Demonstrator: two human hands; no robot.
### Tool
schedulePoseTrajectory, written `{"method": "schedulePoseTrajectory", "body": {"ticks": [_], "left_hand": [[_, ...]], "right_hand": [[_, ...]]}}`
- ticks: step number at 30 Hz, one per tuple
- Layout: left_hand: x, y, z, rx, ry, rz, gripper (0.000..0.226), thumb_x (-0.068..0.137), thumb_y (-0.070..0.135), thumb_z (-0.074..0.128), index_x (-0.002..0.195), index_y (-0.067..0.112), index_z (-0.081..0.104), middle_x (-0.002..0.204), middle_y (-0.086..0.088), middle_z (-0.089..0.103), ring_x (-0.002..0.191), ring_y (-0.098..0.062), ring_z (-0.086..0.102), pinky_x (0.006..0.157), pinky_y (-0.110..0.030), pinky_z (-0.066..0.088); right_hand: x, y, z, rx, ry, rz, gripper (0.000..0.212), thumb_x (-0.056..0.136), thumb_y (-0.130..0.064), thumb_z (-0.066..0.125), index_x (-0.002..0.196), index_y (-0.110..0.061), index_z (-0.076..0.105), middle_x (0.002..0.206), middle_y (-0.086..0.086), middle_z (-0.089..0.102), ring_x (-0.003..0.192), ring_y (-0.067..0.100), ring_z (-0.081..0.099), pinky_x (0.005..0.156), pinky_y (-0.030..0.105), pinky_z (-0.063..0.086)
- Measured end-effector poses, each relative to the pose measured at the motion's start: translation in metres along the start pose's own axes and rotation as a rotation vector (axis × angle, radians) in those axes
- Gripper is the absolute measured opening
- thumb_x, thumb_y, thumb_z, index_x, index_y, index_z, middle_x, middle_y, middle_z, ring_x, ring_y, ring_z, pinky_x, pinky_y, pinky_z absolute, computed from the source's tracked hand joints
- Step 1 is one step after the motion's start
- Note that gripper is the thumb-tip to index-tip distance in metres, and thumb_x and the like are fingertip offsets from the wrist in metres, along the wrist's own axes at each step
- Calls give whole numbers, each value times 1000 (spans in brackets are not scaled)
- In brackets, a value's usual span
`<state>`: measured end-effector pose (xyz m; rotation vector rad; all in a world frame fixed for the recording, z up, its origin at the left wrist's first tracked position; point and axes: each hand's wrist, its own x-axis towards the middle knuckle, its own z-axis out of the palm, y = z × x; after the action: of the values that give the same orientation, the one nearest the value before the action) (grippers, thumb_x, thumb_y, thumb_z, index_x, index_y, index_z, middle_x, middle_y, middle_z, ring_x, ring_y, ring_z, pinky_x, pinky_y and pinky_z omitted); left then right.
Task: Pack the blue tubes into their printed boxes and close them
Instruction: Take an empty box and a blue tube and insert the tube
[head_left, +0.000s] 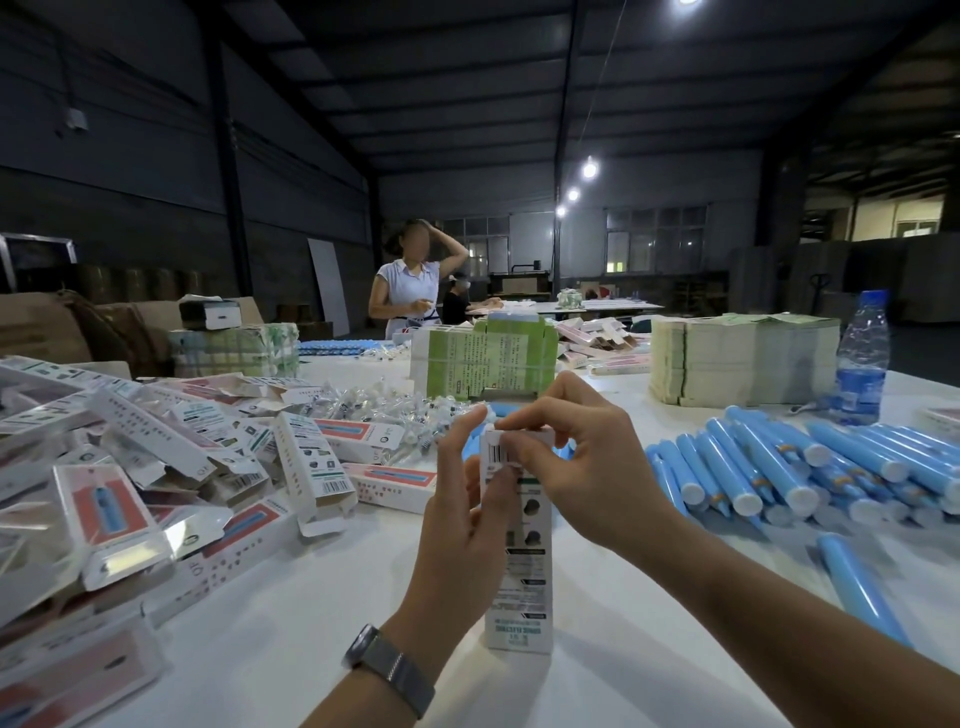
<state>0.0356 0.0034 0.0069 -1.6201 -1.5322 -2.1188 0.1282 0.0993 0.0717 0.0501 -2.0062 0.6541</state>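
A tall white printed box (522, 582) stands upright on the white table (291, 644) in front of me. My left hand (462, 525) grips its side from the left. My right hand (576, 457) pinches the top flap, which carries a barcode, at the box's upper end. Whatever is inside the box is hidden. A heap of blue tubes (800, 467) with white caps lies to the right, and one single blue tube (857, 587) lies nearer me. A big pile of printed boxes (171, 467) fills the left side.
Small clear-wrapped items (384, 410) lie behind the boxes. Green bundled stacks (488, 358) and a pale stack (743, 358) stand further back, with a water bottle (860, 358) at the right. A person (410, 291) stands beyond the table.
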Motion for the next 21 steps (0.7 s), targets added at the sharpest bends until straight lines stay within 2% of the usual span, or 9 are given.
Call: {"method": "schedulePoseTrajectory", "body": {"ticks": [3,7,10,13,18,21], "left_hand": [[-1,-1,0,35,-2,9,44,97,37,44,128,65,34,103,7,72,75,-13,71,63,-27,55],[-1,-1,1,41,-20,8,44,98,38,43,130,67,32,107,9,70,83,-22,73,67,-36,60],[0,-1,-1,21,-30,1,44,97,48,47,133,66,31,112,9,70,89,-27,74,73,-51,61],[0,-1,-2,-1,-32,-2,49,92,51,48,136,64,30,114,4,70,90,-31,72,77,-62,56],[-1,-1,-2,1,-28,4,50,90,50,51,135,65,33,109,0,69,83,-32,69,74,-62,56],[-4,1,-2,63,-33,25,47,91,48,51,132,63,35,102,-2,69,75,-35,67,65,-61,54]], "right_hand": [[2,-2,0,-1,2,31,6,86,-15,73,85,-21,75,78,-13,49,77,0,52,68,9,39],[5,-5,-1,-34,-15,58,9,89,-20,70,82,-27,71,81,-11,53,79,5,55,67,13,39],[9,-10,-5,-39,-40,62,12,88,-21,71,80,-29,69,79,-10,53,77,9,59,68,23,46],[15,-14,-11,-75,-109,75,16,87,-23,71,75,-32,67,79,-8,56,75,8,58,67,25,45],[23,-19,-19,-128,-196,71,8,86,-21,73,79,-24,75,74,-12,57,70,6,56,67,31,48],[25,-17,-25,-130,-236,57,6,85,-21,73,83,-21,78,75,-10,59,74,9,58,71,38,53]]}}
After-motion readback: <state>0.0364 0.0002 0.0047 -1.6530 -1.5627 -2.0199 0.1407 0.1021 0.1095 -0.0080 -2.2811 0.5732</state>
